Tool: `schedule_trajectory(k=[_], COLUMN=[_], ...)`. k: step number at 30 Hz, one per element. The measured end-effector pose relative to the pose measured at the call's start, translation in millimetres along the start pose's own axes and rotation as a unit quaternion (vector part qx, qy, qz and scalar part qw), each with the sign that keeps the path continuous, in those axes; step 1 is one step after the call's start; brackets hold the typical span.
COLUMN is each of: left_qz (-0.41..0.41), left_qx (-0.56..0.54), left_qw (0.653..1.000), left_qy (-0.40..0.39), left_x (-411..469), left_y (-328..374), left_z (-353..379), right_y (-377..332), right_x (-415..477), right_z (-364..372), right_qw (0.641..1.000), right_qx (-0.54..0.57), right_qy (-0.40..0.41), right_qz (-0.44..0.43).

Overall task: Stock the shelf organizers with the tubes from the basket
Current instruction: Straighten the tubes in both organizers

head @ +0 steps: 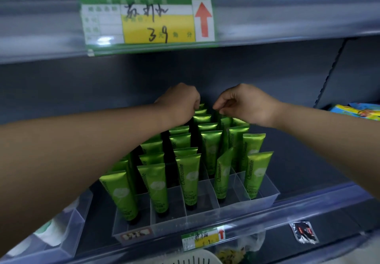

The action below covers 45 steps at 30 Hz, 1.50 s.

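White basket [205, 256] rim edges the near foreground, below the clear organizer [174, 225] where green tubes [188, 179] stand upright, crimped ends up. At the far rows both hands sit right over the tube tops: left hand [181, 103] curled, fingers hidden; right hand [244, 105] with thumb and fingertips drawn together. Whether either grips a tube cannot be told.

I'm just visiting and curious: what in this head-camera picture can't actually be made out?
All in the head view.
Left hand: fingers curl behind the back of the hand; any grip is hidden.
Right hand: fingers near a tube top; pinching or not, unclear.
Back-row tubes: covered by both hands.
Basket: cut off by the bottom edge.
Upper price label: handwriting blurred.
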State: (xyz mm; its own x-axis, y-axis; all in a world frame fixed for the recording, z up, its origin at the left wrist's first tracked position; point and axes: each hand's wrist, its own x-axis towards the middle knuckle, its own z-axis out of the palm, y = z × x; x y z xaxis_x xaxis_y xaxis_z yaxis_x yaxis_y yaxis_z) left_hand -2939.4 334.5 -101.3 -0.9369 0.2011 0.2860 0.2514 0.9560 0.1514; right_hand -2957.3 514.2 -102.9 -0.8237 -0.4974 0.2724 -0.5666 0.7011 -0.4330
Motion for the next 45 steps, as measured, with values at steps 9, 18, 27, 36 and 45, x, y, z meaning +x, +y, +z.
schedule_trajectory(k=[9, 18, 27, 36, 45], left_qz=[0.019, 0.039, 0.034, 0.043, 0.052], left_qx=[-0.047, -0.028, 0.001, 0.027, 0.029], left_qw=[0.998, 0.997, 0.998, 0.998, 0.997], left_qy=[-0.027, -0.066, -0.047, -0.042, -0.041], left_x=[-21.9, -26.9, -24.8, -26.1, -29.5], left_y=[18.3, 33.0, 31.3, 32.6, 31.8], left_z=[-8.8, 6.3, 14.1, 12.7, 11.6], right_y=[1.5, 5.0, 1.2, -13.4, -19.5], right_x=[-27.5, -35.3, -29.7, -29.0, -28.1], right_z=[-7.7, 4.4, 3.7, 10.6, 19.2], right_qw=[0.997, 0.964, 0.963, 0.976, 0.987], right_qx=[-0.058, -0.192, -0.189, -0.128, -0.079], right_qy=[-0.025, -0.108, -0.12, -0.139, -0.128], right_qz=[-0.051, -0.151, -0.152, -0.105, -0.062])
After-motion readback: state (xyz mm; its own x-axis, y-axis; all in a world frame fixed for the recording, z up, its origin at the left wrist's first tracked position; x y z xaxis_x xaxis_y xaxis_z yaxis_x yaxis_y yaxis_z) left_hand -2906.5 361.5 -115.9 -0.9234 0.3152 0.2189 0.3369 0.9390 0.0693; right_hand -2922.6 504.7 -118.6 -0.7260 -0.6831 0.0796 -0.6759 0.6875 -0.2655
